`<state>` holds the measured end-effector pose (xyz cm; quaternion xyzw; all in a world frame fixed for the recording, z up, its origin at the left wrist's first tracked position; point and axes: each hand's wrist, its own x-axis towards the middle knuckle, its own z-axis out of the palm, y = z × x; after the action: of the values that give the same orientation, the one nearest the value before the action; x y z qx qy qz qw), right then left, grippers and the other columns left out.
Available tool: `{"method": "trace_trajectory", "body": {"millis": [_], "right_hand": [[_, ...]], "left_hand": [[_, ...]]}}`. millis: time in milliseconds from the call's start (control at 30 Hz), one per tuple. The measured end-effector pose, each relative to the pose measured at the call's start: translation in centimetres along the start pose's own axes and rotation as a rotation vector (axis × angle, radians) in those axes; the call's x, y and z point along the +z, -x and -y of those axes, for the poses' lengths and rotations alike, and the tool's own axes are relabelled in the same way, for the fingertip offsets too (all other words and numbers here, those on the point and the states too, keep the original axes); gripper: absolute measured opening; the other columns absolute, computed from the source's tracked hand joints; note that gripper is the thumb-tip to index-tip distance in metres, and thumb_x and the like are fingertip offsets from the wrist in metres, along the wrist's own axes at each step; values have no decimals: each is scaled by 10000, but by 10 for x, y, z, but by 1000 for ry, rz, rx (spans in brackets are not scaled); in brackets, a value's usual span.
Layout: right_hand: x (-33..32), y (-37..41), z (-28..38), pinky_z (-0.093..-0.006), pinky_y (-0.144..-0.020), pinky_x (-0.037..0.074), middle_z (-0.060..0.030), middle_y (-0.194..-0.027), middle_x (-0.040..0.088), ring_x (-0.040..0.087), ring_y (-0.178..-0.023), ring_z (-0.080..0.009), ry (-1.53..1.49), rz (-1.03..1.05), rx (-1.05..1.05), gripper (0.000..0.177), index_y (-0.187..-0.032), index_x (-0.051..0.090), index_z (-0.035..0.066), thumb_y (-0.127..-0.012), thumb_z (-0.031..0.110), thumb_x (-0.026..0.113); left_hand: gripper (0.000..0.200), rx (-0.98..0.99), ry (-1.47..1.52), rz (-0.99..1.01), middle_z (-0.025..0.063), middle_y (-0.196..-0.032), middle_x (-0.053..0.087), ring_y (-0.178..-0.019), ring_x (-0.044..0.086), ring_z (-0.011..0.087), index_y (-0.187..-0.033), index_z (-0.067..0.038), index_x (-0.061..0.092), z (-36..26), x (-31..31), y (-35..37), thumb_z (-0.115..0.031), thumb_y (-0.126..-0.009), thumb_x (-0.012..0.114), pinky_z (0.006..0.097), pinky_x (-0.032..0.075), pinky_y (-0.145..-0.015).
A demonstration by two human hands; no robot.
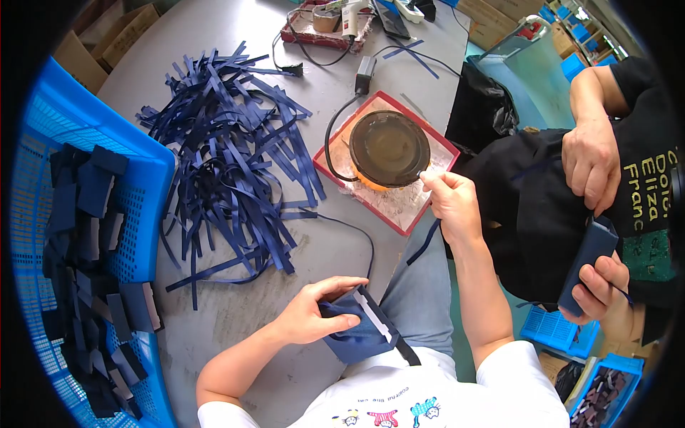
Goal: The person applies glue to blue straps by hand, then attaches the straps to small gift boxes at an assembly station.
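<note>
Near my lap, my left hand (pixel 321 310) is closed round a dark blue box (pixel 360 335) with a white strip along its open edge. A blue ribbon runs up from the box onto the table. My right hand (pixel 451 203) pinches the end of a dark blue ribbon (pixel 426 242) that hangs below the fingers. Its fingertips are at the rim of a round dark pot (pixel 389 148), which stands in a red-edged tray (pixel 342 171). To the left of the tray lies a large heap of blue ribbons (pixel 221 164) on the grey table (pixel 321 250).
A blue crate (pixel 153 235) full of dark boxes stands at the left. On the right a co-worker's hands (pixel 592 160) hold another blue box (pixel 591 264). A glue gun (pixel 352 18) lies at the back, and a cable runs to the pot.
</note>
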<state>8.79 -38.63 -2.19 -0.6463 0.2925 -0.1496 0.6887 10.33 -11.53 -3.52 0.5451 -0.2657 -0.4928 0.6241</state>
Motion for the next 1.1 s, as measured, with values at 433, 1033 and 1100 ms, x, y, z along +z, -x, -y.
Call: {"method": "trace_trajectory", "body": {"millis": [433, 1033, 1100], "right_hand": [[-7, 65, 43, -192, -413, 224, 37, -529, 443, 316, -444, -22, -105, 537, 191, 192, -657, 536, 23, -825, 98, 589], [29, 109, 68, -326, -464, 416, -147, -542, 561, 530, -461, -274, 676, 1003, -156, 206, -633, 579, -33, -744, 141, 593], [29, 109, 68, -331, -474, 423, -148, -545, 563, 537, -470, -277, 687, 1002, -159, 204, -636, 582, -33, -739, 142, 594]], "left_hand": [[511, 46, 58, -172, 74, -999, 596, -930, 542, 120, -1147, -38, 485, -16, -18, 13, -105, -702, 728, 264, 410, -837], [568, 240, -85, -177, 113, -945, 613, -895, 592, 155, -1119, 36, 505, -43, -9, 32, -42, -620, 763, 268, 440, -829], [568, 252, -103, -174, 114, -946, 612, -895, 593, 155, -1119, 37, 506, -45, -9, 32, -41, -619, 763, 267, 440, -829]]}}
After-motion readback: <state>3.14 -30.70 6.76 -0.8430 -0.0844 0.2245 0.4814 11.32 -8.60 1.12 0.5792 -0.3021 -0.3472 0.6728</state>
